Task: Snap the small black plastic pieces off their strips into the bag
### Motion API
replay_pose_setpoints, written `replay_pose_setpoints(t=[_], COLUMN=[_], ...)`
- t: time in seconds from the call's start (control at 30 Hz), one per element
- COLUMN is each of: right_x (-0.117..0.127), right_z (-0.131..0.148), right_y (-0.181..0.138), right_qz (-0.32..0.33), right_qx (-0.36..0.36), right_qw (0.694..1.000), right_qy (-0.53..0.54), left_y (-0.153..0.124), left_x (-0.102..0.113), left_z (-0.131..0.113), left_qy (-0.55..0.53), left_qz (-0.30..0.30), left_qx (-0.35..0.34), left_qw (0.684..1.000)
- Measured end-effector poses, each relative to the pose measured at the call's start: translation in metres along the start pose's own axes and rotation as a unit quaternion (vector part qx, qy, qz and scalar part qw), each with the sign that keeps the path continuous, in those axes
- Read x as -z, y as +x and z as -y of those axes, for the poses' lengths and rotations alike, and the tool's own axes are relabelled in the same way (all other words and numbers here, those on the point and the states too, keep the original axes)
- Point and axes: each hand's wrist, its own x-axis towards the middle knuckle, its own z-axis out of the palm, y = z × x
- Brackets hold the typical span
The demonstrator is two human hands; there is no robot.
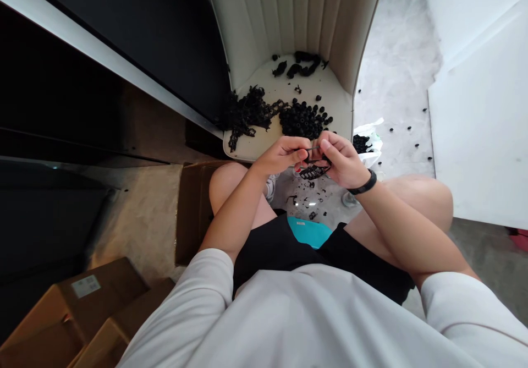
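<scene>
My left hand [280, 156] and my right hand [342, 161] are close together in front of the chair seat, fingertips pinched. Between them is a thin dark piece, and a black ladder-like strip [314, 171] curves below the right fingers. Both hands seem to grip this strip; fingers hide part of it. Just beyond the hands, a pile of small black round pieces [304, 119] sits on the pale chair seat [264, 143]. To its left lies a tangled heap of black lattice scraps [249, 109]. Several clumped black pieces [305, 65] rest near the backrest.
A white plastic bag [373, 147] with black pieces stands right of the chair. Loose black bits are scattered over the floor [396, 71] and between my legs. Cardboard boxes [94, 291] stand at lower left, a dark cabinet [165, 38] at left, a white panel [482, 120] at right.
</scene>
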Motion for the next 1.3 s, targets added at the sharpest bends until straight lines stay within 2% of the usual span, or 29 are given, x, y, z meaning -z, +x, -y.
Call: replay_pose_setpoints(t=[0.07, 0.2, 0.3, 0.4, 0.7, 0.97, 1.17, 1.3], right_x=[0.001, 0.011, 0.016, 0.017, 0.017, 0.015, 0.011, 0.008], right_z=[0.002, 0.009, 0.010, 0.007, -0.003, 0.001, -0.004, -0.006], right_y=[0.000, 0.002, 0.004, 0.005, 0.004, 0.005, 0.004, 0.003], right_qz=[-0.003, 0.031, 0.019, 0.005, 0.036, 0.010, -0.003, 0.000], right_qx=[0.004, 0.029, 0.044, 0.061, 0.079, 0.093, 0.100, 0.096], right_qw=[1.000, 0.989, 0.980, 0.979, 0.975, 0.976, 0.967, 0.967], right_qy=[-0.020, -0.145, -0.194, -0.194, -0.204, -0.198, -0.234, -0.238], left_y=[-0.003, -0.005, -0.005, -0.003, -0.002, 0.001, 0.001, 0.002], left_x=[0.003, 0.008, 0.008, 0.006, 0.004, 0.000, -0.005, -0.007], left_z=[0.000, 0.004, 0.009, 0.011, 0.014, 0.005, 0.011, 0.017], left_qy=[0.012, 0.062, 0.067, 0.073, 0.146, 0.197, 0.195, 0.172], left_qz=[0.009, -0.032, -0.036, -0.034, -0.055, -0.050, -0.077, -0.093], left_qx=[0.005, -0.002, -0.005, -0.010, -0.070, -0.083, -0.070, -0.031], left_qw=[1.000, 0.998, 0.997, 0.997, 0.985, 0.976, 0.975, 0.980])
